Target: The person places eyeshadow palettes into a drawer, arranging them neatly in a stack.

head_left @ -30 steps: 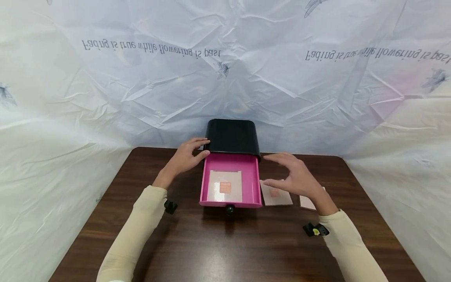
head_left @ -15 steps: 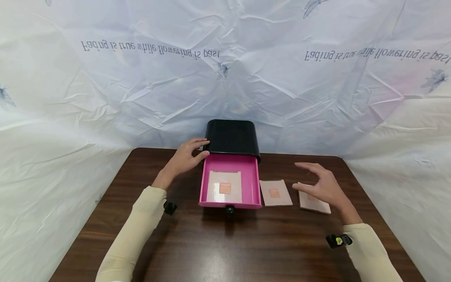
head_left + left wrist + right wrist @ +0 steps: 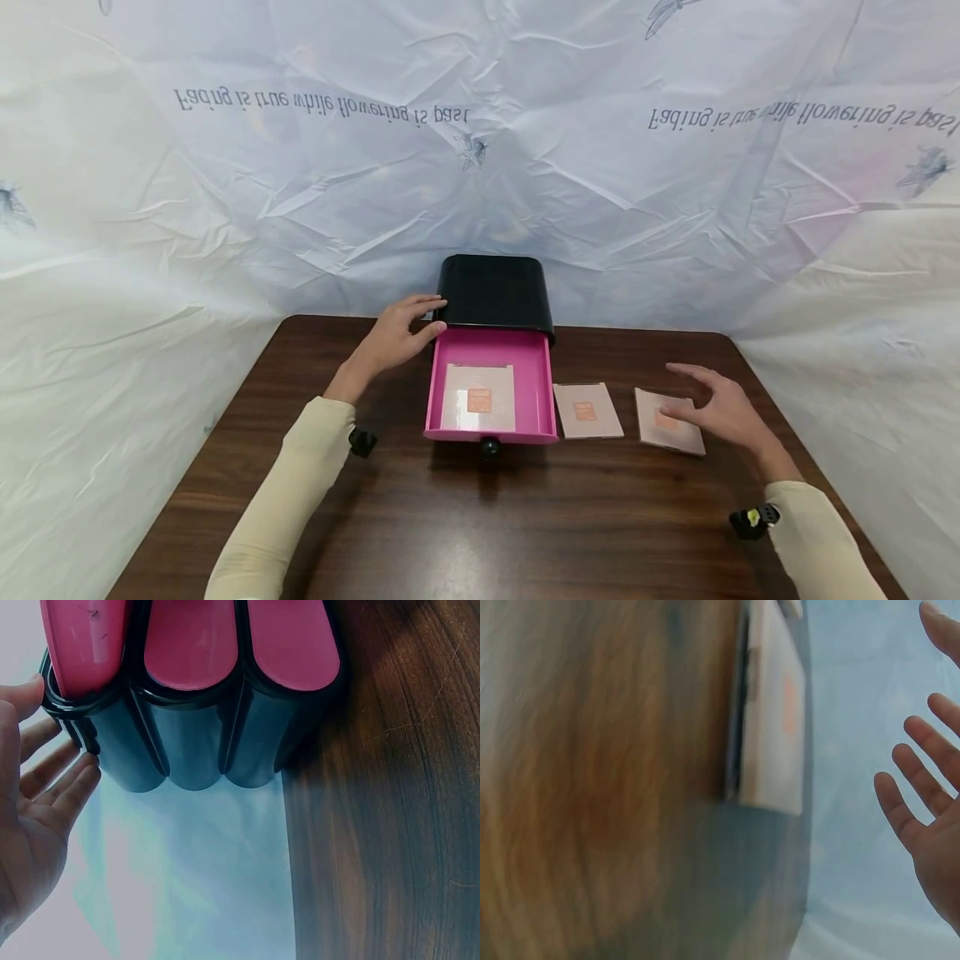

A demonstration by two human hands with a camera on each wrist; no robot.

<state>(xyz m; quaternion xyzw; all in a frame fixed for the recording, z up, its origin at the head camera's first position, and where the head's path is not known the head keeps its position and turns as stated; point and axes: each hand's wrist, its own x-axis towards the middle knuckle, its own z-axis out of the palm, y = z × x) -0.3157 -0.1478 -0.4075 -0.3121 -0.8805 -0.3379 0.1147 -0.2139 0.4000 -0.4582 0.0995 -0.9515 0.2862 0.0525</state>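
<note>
Left hand (image 3: 397, 333) against a black drawer cabinet (image 3: 495, 292), right hand (image 3: 723, 408) above the right-hand case (image 3: 654, 431).
The left grip is spread, touching the cabinet's side; the right grip is spread too, hovering apart from the case below. A flat square case (image 3: 480, 398) lies inside the pulled-out pink drawer (image 3: 533, 379); the middle case (image 3: 588, 411) lies on the table (image 3: 480, 517), just beside that drawer.

Dk brown wood-grain tbl (image 3: 600, 517) w/ glare (image 3: 457, 554); wrinkled wht sheet (image 3: 360, 200) behind, printed txt (image 3: 322, 103).
</note>
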